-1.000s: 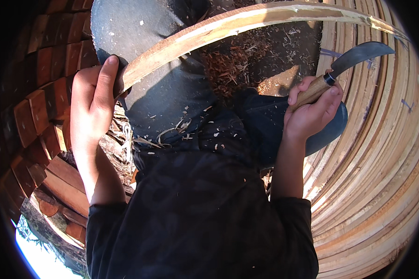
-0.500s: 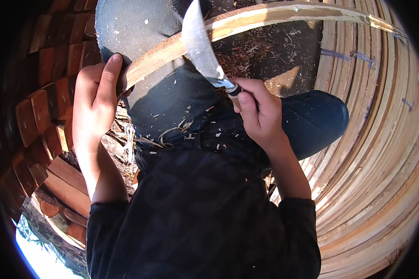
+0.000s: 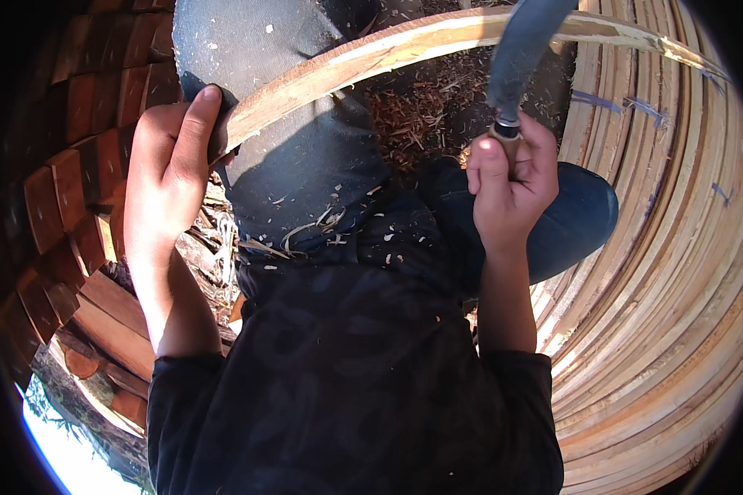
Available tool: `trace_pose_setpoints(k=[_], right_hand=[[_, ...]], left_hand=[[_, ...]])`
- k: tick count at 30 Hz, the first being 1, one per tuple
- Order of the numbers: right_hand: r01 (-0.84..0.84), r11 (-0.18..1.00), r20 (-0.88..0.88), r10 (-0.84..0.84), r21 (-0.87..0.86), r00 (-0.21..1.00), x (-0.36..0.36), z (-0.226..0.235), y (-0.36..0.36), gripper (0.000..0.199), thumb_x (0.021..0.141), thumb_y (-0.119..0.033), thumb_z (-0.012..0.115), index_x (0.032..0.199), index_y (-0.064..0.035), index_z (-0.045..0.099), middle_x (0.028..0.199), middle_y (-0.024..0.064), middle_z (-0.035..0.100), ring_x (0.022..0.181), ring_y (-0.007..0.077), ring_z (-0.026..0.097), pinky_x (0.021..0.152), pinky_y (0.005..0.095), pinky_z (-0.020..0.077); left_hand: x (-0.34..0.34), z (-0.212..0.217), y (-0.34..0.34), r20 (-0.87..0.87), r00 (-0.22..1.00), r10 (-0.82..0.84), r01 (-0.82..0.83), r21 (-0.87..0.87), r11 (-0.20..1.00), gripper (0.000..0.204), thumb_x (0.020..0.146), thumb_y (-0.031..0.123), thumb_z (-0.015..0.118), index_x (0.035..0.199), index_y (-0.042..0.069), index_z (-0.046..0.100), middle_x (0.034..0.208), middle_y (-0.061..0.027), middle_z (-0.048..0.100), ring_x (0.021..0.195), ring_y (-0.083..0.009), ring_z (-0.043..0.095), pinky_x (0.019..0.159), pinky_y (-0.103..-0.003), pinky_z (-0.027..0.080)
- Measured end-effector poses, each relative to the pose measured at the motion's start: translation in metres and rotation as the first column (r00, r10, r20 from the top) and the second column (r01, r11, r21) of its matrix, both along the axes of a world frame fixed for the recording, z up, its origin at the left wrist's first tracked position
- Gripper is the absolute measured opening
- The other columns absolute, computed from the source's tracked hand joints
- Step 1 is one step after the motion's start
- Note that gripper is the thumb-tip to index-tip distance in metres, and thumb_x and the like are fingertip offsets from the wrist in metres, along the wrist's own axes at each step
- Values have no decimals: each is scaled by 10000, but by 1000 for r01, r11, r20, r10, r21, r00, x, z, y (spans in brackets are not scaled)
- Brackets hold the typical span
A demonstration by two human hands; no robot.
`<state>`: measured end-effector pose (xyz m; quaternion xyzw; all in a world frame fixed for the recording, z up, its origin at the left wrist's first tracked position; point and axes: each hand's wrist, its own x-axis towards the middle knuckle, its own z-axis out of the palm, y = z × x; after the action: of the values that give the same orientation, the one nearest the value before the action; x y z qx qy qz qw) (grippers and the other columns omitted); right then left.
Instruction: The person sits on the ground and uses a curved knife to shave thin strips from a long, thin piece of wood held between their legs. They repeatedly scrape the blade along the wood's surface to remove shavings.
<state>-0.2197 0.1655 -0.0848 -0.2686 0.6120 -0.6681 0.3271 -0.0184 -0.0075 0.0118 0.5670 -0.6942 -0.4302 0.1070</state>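
On our right a big stack of pale wooden strips (image 3: 685, 346) curves around us, and a wall of reddish brick-like blocks (image 3: 66, 206) rises on our left. Across our lap lies 1 long wooden strip (image 3: 388, 58), running from our left knee up and over to the right, its near end braced on the grey cloth (image 3: 297, 157) that covers our thigh, likely so the leg takes the pressure and is shielded from the edge. Shavings (image 3: 425, 115) litter the ground between our knees. Our left hand (image 3: 169, 173) is wrapped closed around the strip's near end, thumb on top, pinning it steady. Our right hand (image 3: 512, 181) is clenched on the wooden handle of a broad curved knife (image 3: 520, 49), blade pointing away from us and meeting the strip farther along.
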Motion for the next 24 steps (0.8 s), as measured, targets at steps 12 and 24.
trace_pose_setpoints(k=[12, 24], right_hand=[[-167, 984, -59, 171, 66, 983, 3, 3, 2, 270, 872, -111, 634, 1102, 29, 621, 694, 86, 631, 551, 107, 569, 526, 208, 445], [16, 993, 229, -43, 121, 973, 1, 17, 4, 305, 979, -190, 445, 1157, 41, 533, 631, 33, 471, 494, 76, 452, 385, 190, 344]], left_hand=[[0, 0, -3, -6, 998, -66, 66, -15, 998, 458, 959, 244, 482, 593, -27, 533, 467, -14, 427, 455, -84, 399, 447, -269, 326], [5, -2, -2, 63, 994, -88, 93, -82, 992, 468, 958, 260, 484, 586, -19, 537, 461, -12, 428, 452, -77, 384, 448, -269, 318]])
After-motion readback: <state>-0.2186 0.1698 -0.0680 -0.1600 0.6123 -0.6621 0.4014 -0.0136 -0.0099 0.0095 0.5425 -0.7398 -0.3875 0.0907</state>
